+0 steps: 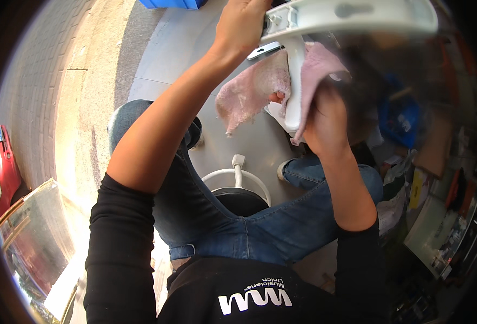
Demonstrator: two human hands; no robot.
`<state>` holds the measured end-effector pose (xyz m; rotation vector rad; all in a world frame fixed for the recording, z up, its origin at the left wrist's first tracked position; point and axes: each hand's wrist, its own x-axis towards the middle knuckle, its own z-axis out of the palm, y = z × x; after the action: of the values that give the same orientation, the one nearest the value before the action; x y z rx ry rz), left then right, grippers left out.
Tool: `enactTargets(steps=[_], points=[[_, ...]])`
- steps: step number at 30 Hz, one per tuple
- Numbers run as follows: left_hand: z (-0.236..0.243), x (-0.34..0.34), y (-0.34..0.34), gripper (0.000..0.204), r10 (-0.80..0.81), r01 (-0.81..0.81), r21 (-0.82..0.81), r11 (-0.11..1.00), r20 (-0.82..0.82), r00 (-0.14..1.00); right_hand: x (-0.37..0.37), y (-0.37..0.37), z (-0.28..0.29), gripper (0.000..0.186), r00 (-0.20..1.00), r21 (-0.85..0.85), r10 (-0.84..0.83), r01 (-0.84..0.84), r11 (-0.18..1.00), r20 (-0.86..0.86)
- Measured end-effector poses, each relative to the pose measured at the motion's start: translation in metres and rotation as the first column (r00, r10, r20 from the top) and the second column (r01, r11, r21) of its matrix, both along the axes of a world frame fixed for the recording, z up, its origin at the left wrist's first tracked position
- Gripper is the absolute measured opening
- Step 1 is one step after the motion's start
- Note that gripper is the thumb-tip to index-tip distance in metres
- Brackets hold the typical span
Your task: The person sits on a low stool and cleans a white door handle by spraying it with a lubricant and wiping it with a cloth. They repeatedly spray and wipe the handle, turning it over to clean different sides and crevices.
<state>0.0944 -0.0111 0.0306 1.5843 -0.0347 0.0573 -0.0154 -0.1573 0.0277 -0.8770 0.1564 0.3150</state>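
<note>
Up at the top, my left hand [242, 24] is closed on the end of a white door handle [352, 17], whose long plate has a keyhole-shaped opening and reaches off to the right. Its lever hangs down from the plate. Wrapped around that lever is a worn pink cloth [255, 85], with my right hand [327, 116] closed on it from the right side. A fingertip pokes out at the cloth's left part. Behind the cloth, a second white piece with a dark slot [264, 51] is partly hidden.
Below my hands a white ring and post [238, 167] stand between my legs on the grey floor [211, 146]. A blue container [173, 2] is at the top edge. Blue and mixed clutter [399, 116] fills the right. Glass-like panels [41, 237] and a red car [5, 170] are left.
</note>
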Motion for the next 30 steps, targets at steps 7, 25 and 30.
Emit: enactTargets(steps=[7, 25, 30], points=[[-0.006, -0.015, -0.012, 0.061, -0.036, 0.015, 0.570, 0.822, 0.027, 0.999, 0.021, -0.001, -0.005, 0.021, 0.940, -0.751, 0.127, 0.167, 0.639, 0.317], [0.009, -0.007, -0.021, 0.048, -0.121, -0.153, 0.815, 0.559, 0.263, 0.957, 0.044, 0.003, -0.037, 0.011, 0.703, -0.761, 0.314, 0.515, 0.395, 0.639], [-0.004, -0.007, -0.019, 0.045, -0.164, -0.092, 0.836, 0.541, 0.212, 0.963, 0.045, -0.001, -0.036, 0.013, 0.720, -0.783, 0.311, 0.550, 0.290, 0.621]])
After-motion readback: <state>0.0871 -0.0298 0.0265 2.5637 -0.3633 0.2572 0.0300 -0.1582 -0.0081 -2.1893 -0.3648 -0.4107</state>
